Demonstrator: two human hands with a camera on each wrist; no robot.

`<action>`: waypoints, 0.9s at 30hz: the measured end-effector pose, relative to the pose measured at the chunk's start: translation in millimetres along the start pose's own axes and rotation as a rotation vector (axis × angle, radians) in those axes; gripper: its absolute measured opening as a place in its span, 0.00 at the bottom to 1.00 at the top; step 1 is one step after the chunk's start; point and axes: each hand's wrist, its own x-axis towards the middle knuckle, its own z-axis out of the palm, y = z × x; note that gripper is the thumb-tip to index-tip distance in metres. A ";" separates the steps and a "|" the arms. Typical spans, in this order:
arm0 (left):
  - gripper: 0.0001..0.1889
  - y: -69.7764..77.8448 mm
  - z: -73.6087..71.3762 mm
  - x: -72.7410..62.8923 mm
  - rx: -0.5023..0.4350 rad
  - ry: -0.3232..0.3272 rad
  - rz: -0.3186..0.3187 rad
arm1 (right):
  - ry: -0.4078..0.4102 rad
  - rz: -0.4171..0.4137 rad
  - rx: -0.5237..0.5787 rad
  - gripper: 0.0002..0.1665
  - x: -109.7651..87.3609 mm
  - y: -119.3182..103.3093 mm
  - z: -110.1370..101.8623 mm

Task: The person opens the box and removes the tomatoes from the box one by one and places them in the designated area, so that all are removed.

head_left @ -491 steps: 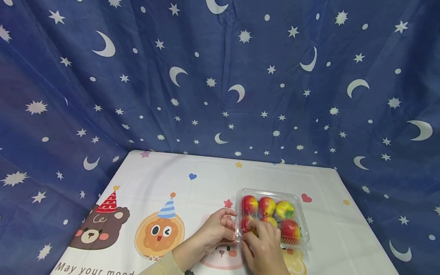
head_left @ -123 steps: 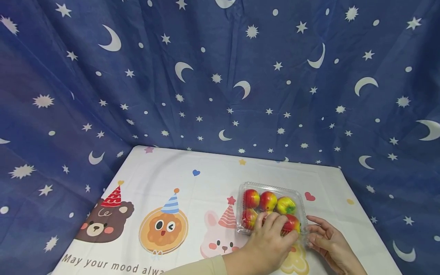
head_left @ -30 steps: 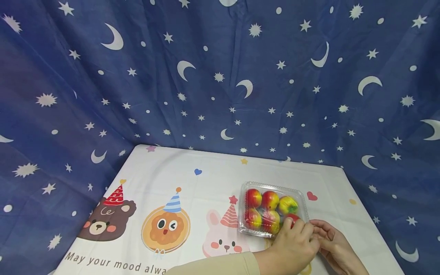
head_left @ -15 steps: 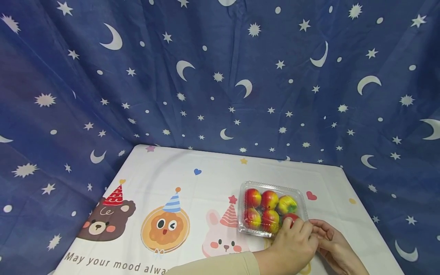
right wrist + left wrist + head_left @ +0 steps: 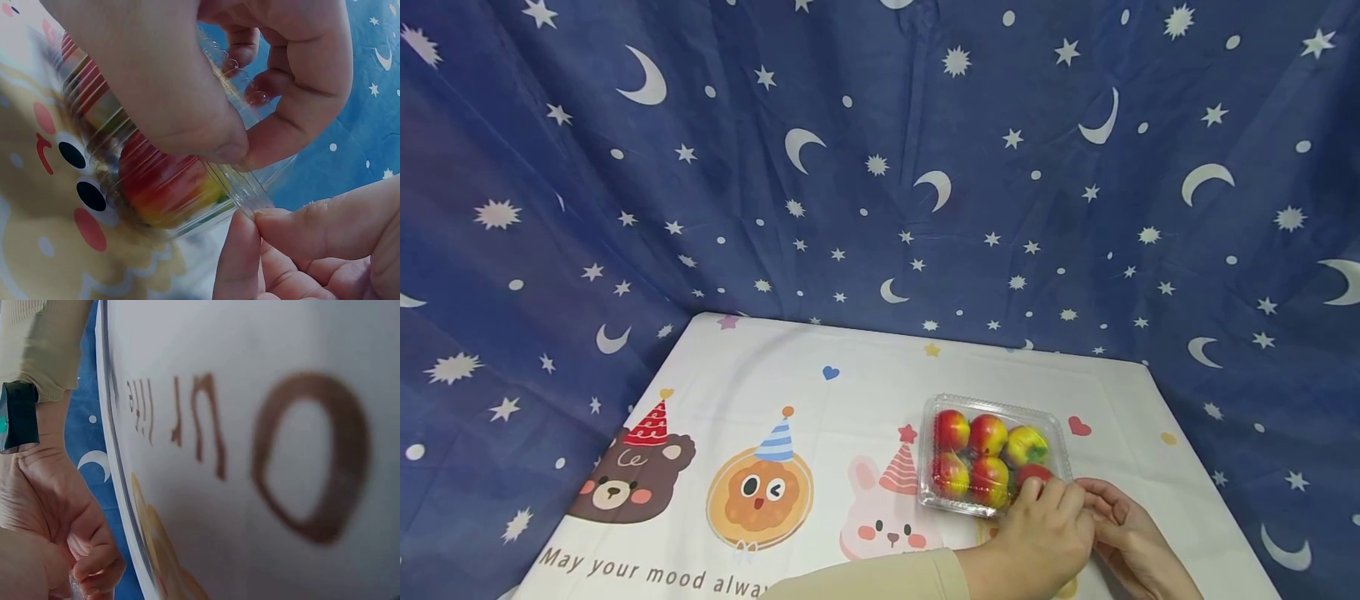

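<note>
White-clothed table [image 5: 865,400]; a clear ribbed box [image 5: 955,505] lies flat toward its right edge. Inside: six glossy red-and-yellow fruits [image 5: 988,435], two rows. Right hand [image 5: 1131,533]: thumb and forefinger closed, pinching the box's front right corner. Left hand [image 5: 1041,533] beside it, fingertips together, apparently pinching the rim; partly hidden from me.

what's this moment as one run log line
left hand: pinches box edge, near-right corner | right hand: pinches same corner | fruit: inside box
</note>
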 end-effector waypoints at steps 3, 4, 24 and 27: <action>0.07 0.1 -1.4 0.7 -0.004 -0.003 -0.001 | 0.002 -0.020 0.003 0.33 0.7 -0.3 1.9; 0.07 0.2 -1.9 1.0 -0.005 -0.010 -0.001 | 0.002 -0.024 0.003 0.33 0.7 -0.2 2.4; 0.09 3.8 0.3 1.2 0.045 -0.036 0.027 | 0.056 -0.033 -0.016 0.31 -1.4 1.6 5.5; 0.09 4.7 0.0 1.0 0.051 -0.050 0.026 | 0.055 -0.041 -0.017 0.31 -1.2 1.5 6.3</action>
